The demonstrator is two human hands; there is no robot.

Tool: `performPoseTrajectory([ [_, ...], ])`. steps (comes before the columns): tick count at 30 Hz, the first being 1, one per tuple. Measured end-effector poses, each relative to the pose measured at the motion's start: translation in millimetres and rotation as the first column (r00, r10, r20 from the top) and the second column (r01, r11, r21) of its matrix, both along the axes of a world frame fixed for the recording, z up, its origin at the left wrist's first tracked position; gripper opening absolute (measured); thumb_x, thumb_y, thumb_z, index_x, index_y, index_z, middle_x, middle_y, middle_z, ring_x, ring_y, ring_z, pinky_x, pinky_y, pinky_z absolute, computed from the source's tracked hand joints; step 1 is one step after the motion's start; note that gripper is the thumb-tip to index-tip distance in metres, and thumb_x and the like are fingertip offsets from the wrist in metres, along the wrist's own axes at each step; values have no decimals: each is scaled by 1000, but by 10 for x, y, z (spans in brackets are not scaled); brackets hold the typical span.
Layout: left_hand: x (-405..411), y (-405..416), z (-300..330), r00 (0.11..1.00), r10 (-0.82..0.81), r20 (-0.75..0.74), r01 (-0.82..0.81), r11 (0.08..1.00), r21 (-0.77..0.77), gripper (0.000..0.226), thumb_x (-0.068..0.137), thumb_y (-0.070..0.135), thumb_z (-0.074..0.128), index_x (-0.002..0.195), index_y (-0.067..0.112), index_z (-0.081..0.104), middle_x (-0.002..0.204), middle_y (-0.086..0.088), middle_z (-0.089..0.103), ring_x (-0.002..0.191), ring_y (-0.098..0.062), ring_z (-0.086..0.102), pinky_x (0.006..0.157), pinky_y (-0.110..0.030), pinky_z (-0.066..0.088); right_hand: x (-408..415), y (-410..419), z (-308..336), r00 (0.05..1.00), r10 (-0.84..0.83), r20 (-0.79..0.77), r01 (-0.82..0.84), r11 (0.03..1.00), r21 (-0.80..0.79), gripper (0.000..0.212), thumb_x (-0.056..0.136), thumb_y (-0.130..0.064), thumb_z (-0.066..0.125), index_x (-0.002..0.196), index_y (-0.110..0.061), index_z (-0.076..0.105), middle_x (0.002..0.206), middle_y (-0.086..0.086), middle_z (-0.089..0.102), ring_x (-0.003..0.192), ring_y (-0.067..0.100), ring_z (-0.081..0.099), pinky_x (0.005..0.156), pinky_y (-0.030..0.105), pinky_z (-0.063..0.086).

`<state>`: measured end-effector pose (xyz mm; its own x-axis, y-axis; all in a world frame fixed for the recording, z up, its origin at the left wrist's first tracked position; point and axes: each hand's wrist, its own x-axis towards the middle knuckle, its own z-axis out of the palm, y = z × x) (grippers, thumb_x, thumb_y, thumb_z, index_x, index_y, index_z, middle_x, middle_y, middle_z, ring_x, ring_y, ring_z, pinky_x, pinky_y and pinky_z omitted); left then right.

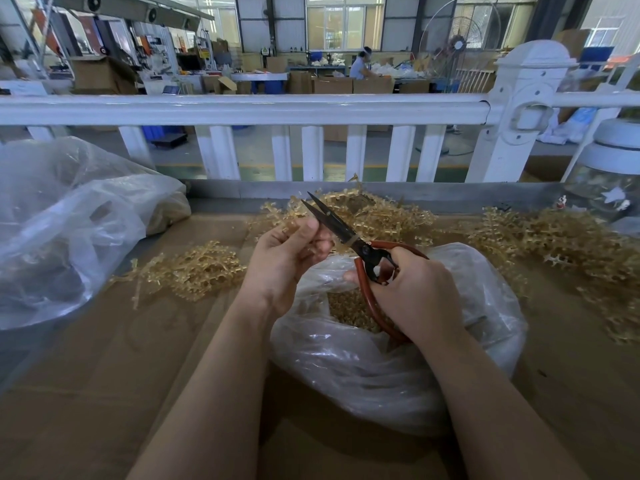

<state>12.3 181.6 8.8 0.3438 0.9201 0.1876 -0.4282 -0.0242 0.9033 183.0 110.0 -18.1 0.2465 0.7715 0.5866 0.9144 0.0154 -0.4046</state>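
A: Where's the piece point(312, 250)?
B: Pinched in the left hand point(287, 258), grip clamped on it at the fingertips, right beside the blades. The fingers hide most of it.
A: And the scissors point(332, 223)?
B: The right hand point(415, 292) has its grip wrapped round the red handles. The blades are a little apart, tips pointing up and away.
A: How would you cut well from here?
B: I'd feed the piece deep towards the pivot, where the bite is strongest, keep the left fingertips clear of the edge, and close in one firm squeeze. Stay above the open bag point(381, 368), so the trimmed bit drops onto those already inside.
A: Anything around to mind?
B: Golden piles point(194, 271) lie on the table point(104, 375) beyond the bag and to either side, near enough for the next pick. A second bag point(69, 220) sits well apart on the left
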Motion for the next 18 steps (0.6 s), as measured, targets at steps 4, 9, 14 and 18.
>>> performPoseTrajectory([
  [4,12,-6,20,998,55,-3,-55,998,-6,7,89,11,64,85,7,67,70,-5,63,62,-15,56,70,-25,53,12,-6,-10,1000,-11,-7,11,1000,-6,55,76,-71,69,63,-22,50,55,-14,51,53,5,49,48,18,35],
  [9,15,-14,38,993,96,-62,-97,995,-12,13,90,7,65,78,11,68,67,-4,67,61,-14,57,65,-22,52,5,-30,6,1000,3,-3,-3,1000,23,53,75,-77,59,71,-25,53,60,-17,51,56,5,50,47,18,34],
  [14,18,-38,47,991,99,-89,-96,995,33,31,89,3,63,65,20,72,64,-2,66,61,-14,54,67,-23,49,-9,-38,15,1000,13,10,-13,1000,-1,67,70,-88,41,76,-24,57,66,-16,56,61,8,54,50,22,41],
  [18,19,-44,42,991,114,-76,-113,993,25,18,89,1,63,76,12,69,66,-2,66,64,-14,57,79,-30,49,7,-21,2,1000,16,-11,-16,999,-49,73,65,-93,31,84,-28,57,74,-18,56,67,6,53,52,18,36],
])
